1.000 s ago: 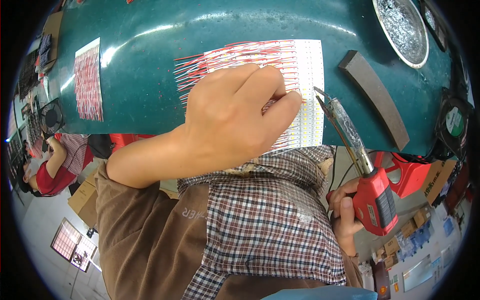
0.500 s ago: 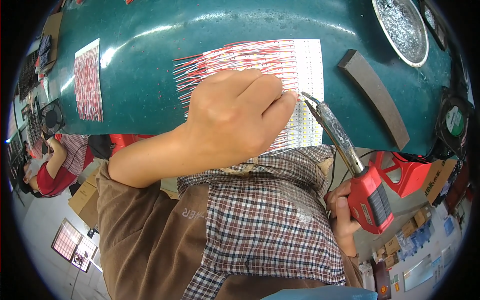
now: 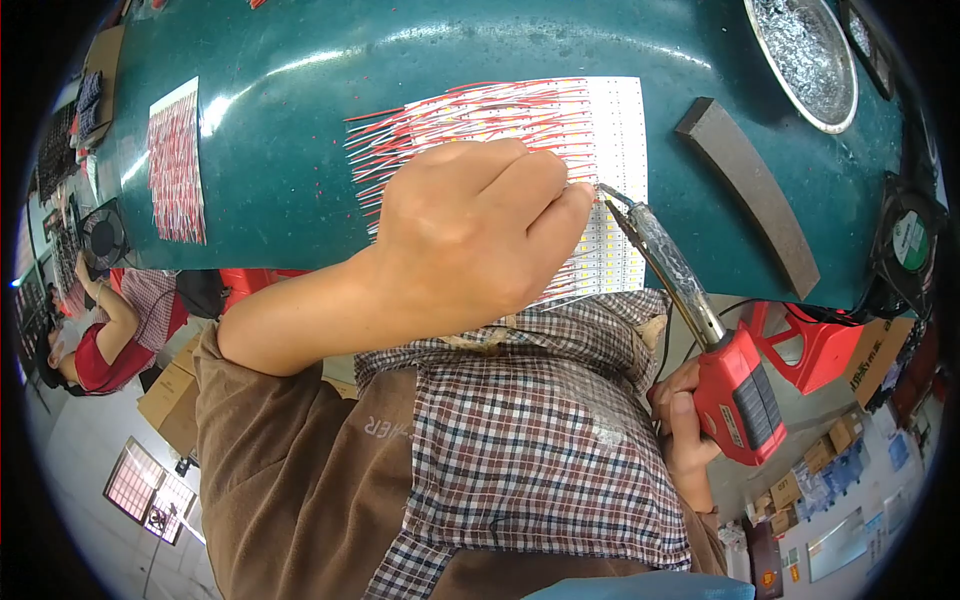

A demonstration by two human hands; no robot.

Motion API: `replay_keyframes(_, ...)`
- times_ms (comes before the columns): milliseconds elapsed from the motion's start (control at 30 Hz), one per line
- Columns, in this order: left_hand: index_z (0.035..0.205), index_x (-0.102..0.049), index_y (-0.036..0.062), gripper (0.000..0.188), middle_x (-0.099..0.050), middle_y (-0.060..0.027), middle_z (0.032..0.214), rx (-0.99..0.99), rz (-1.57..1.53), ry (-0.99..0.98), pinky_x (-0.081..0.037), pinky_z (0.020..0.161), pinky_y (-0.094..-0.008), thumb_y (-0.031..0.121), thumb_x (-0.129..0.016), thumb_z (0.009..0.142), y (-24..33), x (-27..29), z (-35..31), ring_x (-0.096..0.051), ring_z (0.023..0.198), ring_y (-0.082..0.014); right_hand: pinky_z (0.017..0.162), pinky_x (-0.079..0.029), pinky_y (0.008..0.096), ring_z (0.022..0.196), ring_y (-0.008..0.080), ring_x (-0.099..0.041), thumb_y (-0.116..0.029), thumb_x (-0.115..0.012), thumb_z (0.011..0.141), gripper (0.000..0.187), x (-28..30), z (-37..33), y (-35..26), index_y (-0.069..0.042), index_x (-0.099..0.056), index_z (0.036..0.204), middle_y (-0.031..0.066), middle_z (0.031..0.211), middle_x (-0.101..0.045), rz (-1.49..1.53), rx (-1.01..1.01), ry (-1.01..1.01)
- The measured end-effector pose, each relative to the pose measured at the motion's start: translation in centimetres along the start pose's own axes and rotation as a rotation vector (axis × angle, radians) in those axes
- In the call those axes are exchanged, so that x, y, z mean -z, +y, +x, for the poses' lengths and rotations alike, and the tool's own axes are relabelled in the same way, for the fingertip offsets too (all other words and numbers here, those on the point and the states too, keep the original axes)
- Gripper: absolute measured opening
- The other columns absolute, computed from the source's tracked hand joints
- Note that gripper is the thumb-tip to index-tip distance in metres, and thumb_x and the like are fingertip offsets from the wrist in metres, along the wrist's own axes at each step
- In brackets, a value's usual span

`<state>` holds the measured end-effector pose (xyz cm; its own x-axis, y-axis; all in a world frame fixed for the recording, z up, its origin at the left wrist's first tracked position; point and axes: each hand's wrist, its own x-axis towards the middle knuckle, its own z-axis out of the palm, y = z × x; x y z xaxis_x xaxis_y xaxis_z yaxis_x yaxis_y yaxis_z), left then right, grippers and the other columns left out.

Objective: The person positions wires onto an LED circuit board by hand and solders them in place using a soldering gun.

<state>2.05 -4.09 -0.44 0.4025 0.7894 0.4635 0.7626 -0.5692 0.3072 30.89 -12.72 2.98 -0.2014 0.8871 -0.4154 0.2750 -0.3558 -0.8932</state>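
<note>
red iron, right of centre, clamped in right hand, slants up-left, tip just beside left hand, fingers pinched together over upper-centre board; can't tell what's pinched.

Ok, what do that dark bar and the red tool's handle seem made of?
Dark bar: probably metal, possibly stone; dull, brownish grey, with crisp edges. Red tool's handle: seemingly hard plastic, from its smooth, moulded look; its black ribbed patch may be rubber.
</note>
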Motion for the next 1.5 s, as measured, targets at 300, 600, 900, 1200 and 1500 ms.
replay_keyframes(300,0.092,-0.073,0.0050,0.029,-0.053,-0.0009,0.067,0.014,0.003,-0.021,-0.044,0.047,-0.0279,0.004,-0.074,0.063,0.2,0.1,0.2,-0.056,0.057,-0.0150,0.049,-0.036,0.0248,0.057,0.0122,-0.045,-0.009,-0.057,0.089,0.013,-0.2,0.0,-0.4,0.002,-0.052,0.092,0.0105,0.077,-0.052,0.016,-0.033,0.026)
replay_keyframes(600,0.091,-0.073,0.0051,0.028,-0.054,-0.0010,0.069,0.029,0.001,-0.051,-0.044,0.047,-0.0281,0.004,-0.073,0.063,0.2,0.3,0.2,-0.056,0.058,-0.0152,0.044,-0.034,0.0233,0.052,0.0106,-0.042,-0.010,-0.057,0.089,0.013,-0.4,0.3,-0.7,0.002,-0.050,0.090,0.0105,0.076,-0.051,0.038,0.032,0.058)
replay_keyframes(900,0.092,-0.074,0.0071,0.031,-0.058,0.0002,0.073,0.048,-0.006,-0.002,-0.040,0.046,-0.0251,0.002,-0.074,0.062,0.2,0.2,0.1,-0.051,0.056,-0.0115,0.044,-0.033,0.0240,0.046,0.0092,-0.039,-0.010,-0.056,0.091,0.017,0.0,-0.3,-0.3,0.003,-0.051,0.100,0.0083,0.072,-0.051,0.040,0.061,0.037)
replay_keyframes(1200,0.095,-0.074,0.0072,0.035,-0.049,0.0010,0.068,0.022,0.007,-0.007,-0.039,0.046,-0.0248,0.001,-0.075,0.061,0.4,0.2,-0.2,-0.050,0.056,-0.0115,0.048,-0.036,0.0260,0.049,0.0109,-0.042,-0.013,-0.059,0.090,0.024,0.7,-1.0,0.3,0.004,-0.052,0.104,0.0070,0.071,-0.052,-0.018,0.003,0.052)
replay_keyframes(1500,0.097,-0.074,0.0074,0.037,-0.050,0.0006,0.069,0.016,0.001,-0.007,-0.041,0.047,-0.0256,0.000,-0.075,0.061,0.1,0.1,-0.7,-0.052,0.057,-0.0122,0.051,-0.033,0.0244,0.055,0.0108,-0.043,-0.015,-0.059,0.090,0.017,-0.1,-0.4,-0.8,0.000,-0.052,0.089,0.0069,0.074,-0.051,-0.001,-0.084,0.024)
